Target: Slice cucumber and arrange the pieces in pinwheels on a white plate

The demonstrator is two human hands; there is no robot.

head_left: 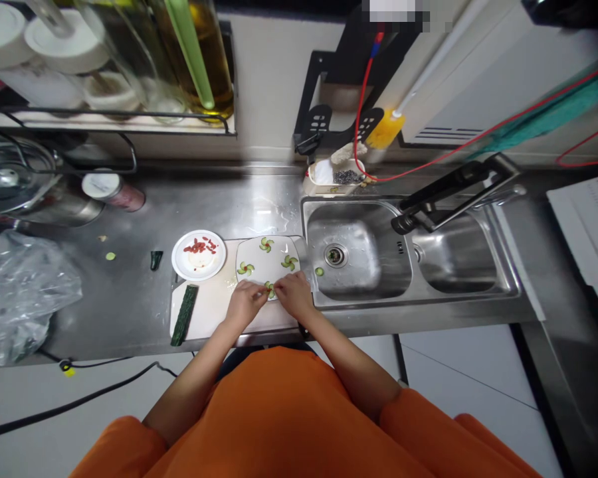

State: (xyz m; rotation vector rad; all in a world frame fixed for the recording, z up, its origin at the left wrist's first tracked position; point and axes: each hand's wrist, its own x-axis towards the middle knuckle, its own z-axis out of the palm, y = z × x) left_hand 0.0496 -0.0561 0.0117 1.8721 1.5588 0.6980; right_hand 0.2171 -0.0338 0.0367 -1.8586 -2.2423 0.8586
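My left hand (246, 304) and my right hand (295, 295) meet at the near rim of a square white plate (268, 264). Between their fingertips lies a small pinwheel of green cucumber slices (270, 287) with a red centre. Both hands touch its edges with fingers pinched together; whatever is inside each pinch is too small to make out. Similar cucumber pinwheels sit on the plate at the far side (266, 245), left (246, 268) and right (289, 262). A round white plate (179, 260) to the left bears red berries (202, 246) and something pale.
Under the plates is a white cutting board (210, 312), with a length of cucumber (184, 315) on its left. A cucumber end (155, 259) lies farther left, near a plastic bag (24, 299). To the right is a double sink (363, 265) with a black faucet (443, 192).
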